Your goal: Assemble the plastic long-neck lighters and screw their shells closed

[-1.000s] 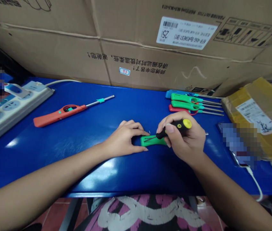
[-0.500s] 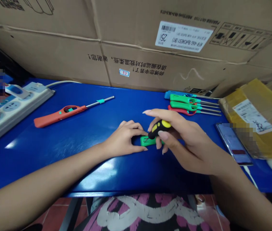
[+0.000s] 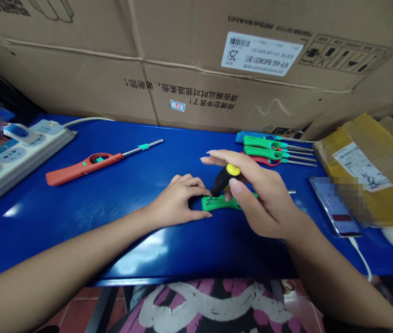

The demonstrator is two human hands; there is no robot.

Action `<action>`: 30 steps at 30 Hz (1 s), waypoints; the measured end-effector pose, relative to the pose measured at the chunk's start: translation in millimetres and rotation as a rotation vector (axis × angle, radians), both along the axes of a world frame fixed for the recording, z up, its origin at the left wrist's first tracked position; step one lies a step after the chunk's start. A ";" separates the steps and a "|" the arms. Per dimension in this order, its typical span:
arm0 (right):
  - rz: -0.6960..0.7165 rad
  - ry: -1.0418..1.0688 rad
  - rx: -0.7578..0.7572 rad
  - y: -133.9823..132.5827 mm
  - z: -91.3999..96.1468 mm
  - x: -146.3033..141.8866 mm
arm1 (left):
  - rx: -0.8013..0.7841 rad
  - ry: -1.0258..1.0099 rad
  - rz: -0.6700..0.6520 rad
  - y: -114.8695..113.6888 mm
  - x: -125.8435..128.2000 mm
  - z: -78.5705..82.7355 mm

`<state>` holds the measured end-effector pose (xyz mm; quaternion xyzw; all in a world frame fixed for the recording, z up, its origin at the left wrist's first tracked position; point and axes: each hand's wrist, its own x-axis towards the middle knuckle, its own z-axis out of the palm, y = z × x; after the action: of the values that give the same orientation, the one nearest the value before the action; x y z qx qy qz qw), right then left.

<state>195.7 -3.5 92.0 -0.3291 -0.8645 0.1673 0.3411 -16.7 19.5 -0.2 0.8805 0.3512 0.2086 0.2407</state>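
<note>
A green long-nosed lighter [image 3: 221,202] lies flat on the blue table, its handle end toward my left hand [image 3: 178,201]. The thumb and index finger of that hand grip the handle end from both sides. My right hand [image 3: 258,189] holds a short black and yellow screwdriver [image 3: 222,180] between thumb and fingers. The screwdriver leans, and its thin shaft meets the lighter's handle near the end. My right hand covers part of the lighter's front; the metal tip shows beyond it.
An orange-red lighter [image 3: 85,170] lies at left, near a white power strip [image 3: 22,148]. Several lighters [image 3: 262,151] are stacked at back right. A phone [image 3: 335,208] with a cable and a yellow-taped parcel [image 3: 356,157] sit at right. A large cardboard box [image 3: 189,60] stands behind.
My right hand has shifted around the screwdriver, which now stands more upright with its yellow end up. More of the green lighter shows. My left hand keeps its hold.
</note>
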 end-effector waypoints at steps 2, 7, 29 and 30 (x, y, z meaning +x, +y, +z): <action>0.009 0.002 0.026 0.1 -2.4 0.7 | -0.002 -0.008 -0.003 -0.3 0.3 1.0; -0.003 -0.065 0.244 6.5 -6.2 3.7 | -0.016 -0.017 -0.023 -0.4 0.7 4.0; -0.044 -0.014 0.267 10.9 -11.1 4.6 | -0.019 -0.003 -0.017 -1.0 1.1 5.1; -0.005 -0.019 0.205 10.4 -10.9 4.0 | -0.008 -0.002 -0.017 -1.0 1.1 4.9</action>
<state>199.6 7.0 81.1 -0.2961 -0.8795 0.0740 0.3653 -15.6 18.4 4.7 0.8822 0.3444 0.2059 0.2464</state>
